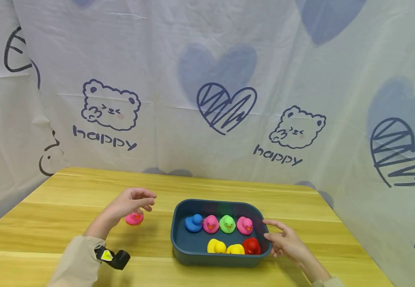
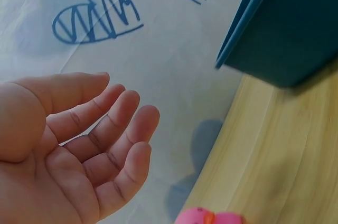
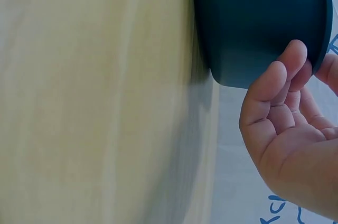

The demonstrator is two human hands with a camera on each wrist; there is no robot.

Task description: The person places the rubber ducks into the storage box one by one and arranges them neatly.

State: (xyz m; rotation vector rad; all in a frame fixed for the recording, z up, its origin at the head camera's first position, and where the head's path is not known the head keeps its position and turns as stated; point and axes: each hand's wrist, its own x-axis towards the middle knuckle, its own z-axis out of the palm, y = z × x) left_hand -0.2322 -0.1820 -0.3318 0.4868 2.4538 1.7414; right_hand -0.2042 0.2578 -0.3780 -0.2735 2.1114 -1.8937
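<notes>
A pink rubber duck [image 1: 134, 218] sits on the table, left of a dark blue-green plastic bin [image 1: 193, 259]. My left hand [image 1: 133, 202] hovers over this duck with loosely bent fingers and nothing in them; in the left wrist view the palm [image 2: 63, 176] shows bare, with the pink duck [image 2: 208, 216] at the bottom edge. At the bin's right end my right hand [image 1: 288, 243] holds the rim. Seen from the right wrist, its fingers [image 3: 272, 84] curl against the bin's outer wall [image 3: 253, 23] and a digit reaches past the rim.
Inside the bin stand a blue duck [image 1: 193, 223], a green duck [image 1: 227, 224], a red duck [image 1: 252, 246], and several pink and yellow ones. The wooden table [image 1: 150, 263] ends at a printed cloth [image 1: 171, 151] hung behind and at the sides.
</notes>
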